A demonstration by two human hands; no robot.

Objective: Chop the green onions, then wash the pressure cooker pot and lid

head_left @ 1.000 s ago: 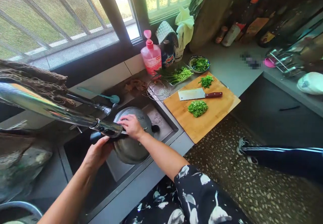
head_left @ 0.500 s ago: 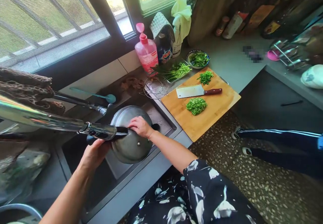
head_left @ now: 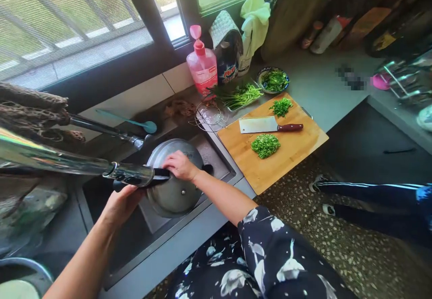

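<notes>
A metal pot lid (head_left: 175,191) sits tilted over the sink (head_left: 216,155), its domed top facing up and toward the near side. Its black handle (head_left: 135,183) runs out to the left, so the long axis lies left to right. The left hand (head_left: 123,202) is wrapped around that handle from below. The right hand (head_left: 180,165) rests palm down on the lid's far edge, fingers curled. A chrome faucet (head_left: 67,162) reaches in from the left, just above the handle. To the right, a cleaver (head_left: 268,125) lies on a wooden cutting board (head_left: 290,150) beside chopped greens (head_left: 265,145).
</notes>
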